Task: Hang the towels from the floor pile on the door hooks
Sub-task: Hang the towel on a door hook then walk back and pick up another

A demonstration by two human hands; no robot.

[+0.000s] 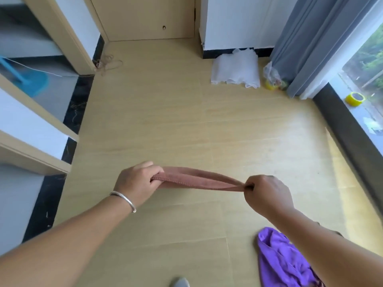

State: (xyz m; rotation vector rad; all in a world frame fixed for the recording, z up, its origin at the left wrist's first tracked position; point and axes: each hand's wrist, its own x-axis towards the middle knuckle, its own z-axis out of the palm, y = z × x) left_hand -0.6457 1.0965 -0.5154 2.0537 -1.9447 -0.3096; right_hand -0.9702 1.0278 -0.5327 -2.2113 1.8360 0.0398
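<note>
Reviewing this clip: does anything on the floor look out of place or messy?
Yes. A tangle of thin brown string lies loose by the door frame, a crumpled white cloth sits against the wall, and a crumpled purple towel lies on the floor. Both hands hold the brown towel stretched between them.

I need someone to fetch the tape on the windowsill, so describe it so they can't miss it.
Start at the big window on the right, beside the grey curtain. On its sill sits a yellow tape roll. Unlike the other yellow roll down on the floor, it stands alone up on the ledge.
</note>
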